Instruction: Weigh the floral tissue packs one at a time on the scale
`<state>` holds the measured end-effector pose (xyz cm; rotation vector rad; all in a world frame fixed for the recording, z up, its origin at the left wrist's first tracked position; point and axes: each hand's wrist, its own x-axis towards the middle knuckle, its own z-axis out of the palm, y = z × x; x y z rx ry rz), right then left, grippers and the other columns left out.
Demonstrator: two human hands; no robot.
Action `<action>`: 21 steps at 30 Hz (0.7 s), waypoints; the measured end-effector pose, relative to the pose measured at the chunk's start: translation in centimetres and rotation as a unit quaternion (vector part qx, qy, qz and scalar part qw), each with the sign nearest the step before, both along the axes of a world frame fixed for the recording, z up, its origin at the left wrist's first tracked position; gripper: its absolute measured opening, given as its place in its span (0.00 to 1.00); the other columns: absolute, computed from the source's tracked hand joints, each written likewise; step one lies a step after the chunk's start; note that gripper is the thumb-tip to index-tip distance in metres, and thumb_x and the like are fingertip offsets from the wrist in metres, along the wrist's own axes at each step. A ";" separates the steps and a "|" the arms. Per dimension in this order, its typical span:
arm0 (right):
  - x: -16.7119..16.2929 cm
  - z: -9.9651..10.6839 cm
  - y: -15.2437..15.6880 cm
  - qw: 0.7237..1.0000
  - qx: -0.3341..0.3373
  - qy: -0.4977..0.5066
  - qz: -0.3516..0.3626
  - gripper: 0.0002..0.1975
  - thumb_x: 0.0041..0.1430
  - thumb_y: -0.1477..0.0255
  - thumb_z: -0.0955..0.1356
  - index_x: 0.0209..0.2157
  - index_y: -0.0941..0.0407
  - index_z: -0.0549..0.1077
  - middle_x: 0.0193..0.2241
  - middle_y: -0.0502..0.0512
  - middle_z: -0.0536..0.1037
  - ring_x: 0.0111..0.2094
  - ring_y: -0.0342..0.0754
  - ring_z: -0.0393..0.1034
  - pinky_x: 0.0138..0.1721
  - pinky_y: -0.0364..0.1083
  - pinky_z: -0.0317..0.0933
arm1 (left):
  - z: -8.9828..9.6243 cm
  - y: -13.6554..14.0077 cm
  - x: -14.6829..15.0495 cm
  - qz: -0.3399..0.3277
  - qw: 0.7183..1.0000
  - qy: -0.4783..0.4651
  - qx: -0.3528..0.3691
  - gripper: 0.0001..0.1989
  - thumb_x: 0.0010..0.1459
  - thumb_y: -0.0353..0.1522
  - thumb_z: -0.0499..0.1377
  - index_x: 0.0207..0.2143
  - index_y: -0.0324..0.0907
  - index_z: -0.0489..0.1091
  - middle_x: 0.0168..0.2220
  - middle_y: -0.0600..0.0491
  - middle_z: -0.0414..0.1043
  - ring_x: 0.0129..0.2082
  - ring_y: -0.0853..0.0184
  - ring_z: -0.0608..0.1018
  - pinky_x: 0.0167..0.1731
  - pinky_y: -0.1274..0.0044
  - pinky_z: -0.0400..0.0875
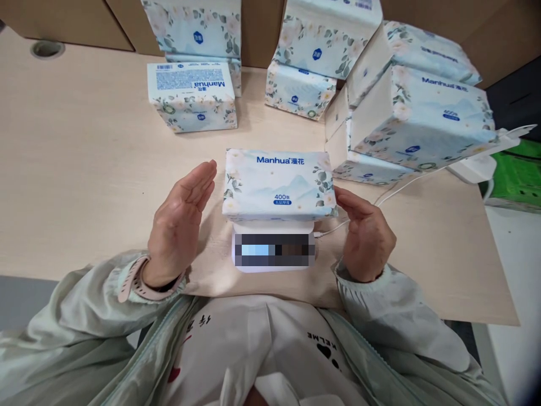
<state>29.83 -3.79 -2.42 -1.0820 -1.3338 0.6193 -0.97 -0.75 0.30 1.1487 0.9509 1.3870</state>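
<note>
A floral pack of tissues, printed "Manhua", lies flat on a small white scale at the middle of the desk. The scale's front display is blurred out. To the pack's left, my left hand is held open with the fingers stretched out, a small gap between it and the pack. At the other side is my right hand, fingers extended and also open. Its fingertips are close to the pack's right edge; whether they touch it I cannot tell. Nothing is held in either hand.
More tissue packs stand behind: a group at the back left, a stack at the back middle and a larger stack at the right. A white cable runs from the scale towards a white power strip. A round grommet sits at the far left.
</note>
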 end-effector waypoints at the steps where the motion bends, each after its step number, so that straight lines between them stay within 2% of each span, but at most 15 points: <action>1: 0.0 0.0 0.0 1.000 -0.002 0.000 -0.003 0.18 0.78 0.59 0.66 0.57 0.48 0.84 0.59 0.55 0.87 0.64 0.61 0.81 0.68 0.67 0.72 | 0.0 0.0 0.0 0.003 1.000 -0.002 0.001 0.24 0.71 0.52 0.61 0.62 0.53 0.82 0.70 0.55 0.76 0.79 0.52 0.67 0.84 0.58 0.56; 10: -0.2 0.2 -0.2 0.999 -0.013 -0.019 -0.023 0.19 0.78 0.59 0.65 0.56 0.47 0.85 0.58 0.55 0.87 0.63 0.61 0.81 0.67 0.68 0.73 | -0.1 0.0 0.1 0.018 1.000 -0.005 -0.012 0.24 0.69 0.53 0.64 0.60 0.53 0.82 0.69 0.55 0.77 0.78 0.51 0.68 0.83 0.58 0.59; 16: 0.1 -0.1 0.0 0.999 0.010 -0.029 -0.016 0.18 0.78 0.62 0.65 0.57 0.47 0.85 0.57 0.55 0.88 0.62 0.60 0.81 0.65 0.65 0.75 | -0.1 0.0 0.1 0.020 1.000 -0.005 -0.013 0.24 0.70 0.53 0.63 0.60 0.52 0.81 0.69 0.53 0.77 0.77 0.50 0.70 0.83 0.56 0.59; 21: 0.1 0.2 0.0 0.999 0.003 -0.022 -0.023 0.17 0.78 0.60 0.66 0.55 0.47 0.85 0.56 0.56 0.88 0.62 0.62 0.81 0.66 0.68 0.73 | 0.0 0.1 0.1 0.012 1.000 -0.005 -0.019 0.24 0.68 0.54 0.65 0.58 0.53 0.83 0.69 0.55 0.77 0.78 0.50 0.69 0.83 0.56 0.59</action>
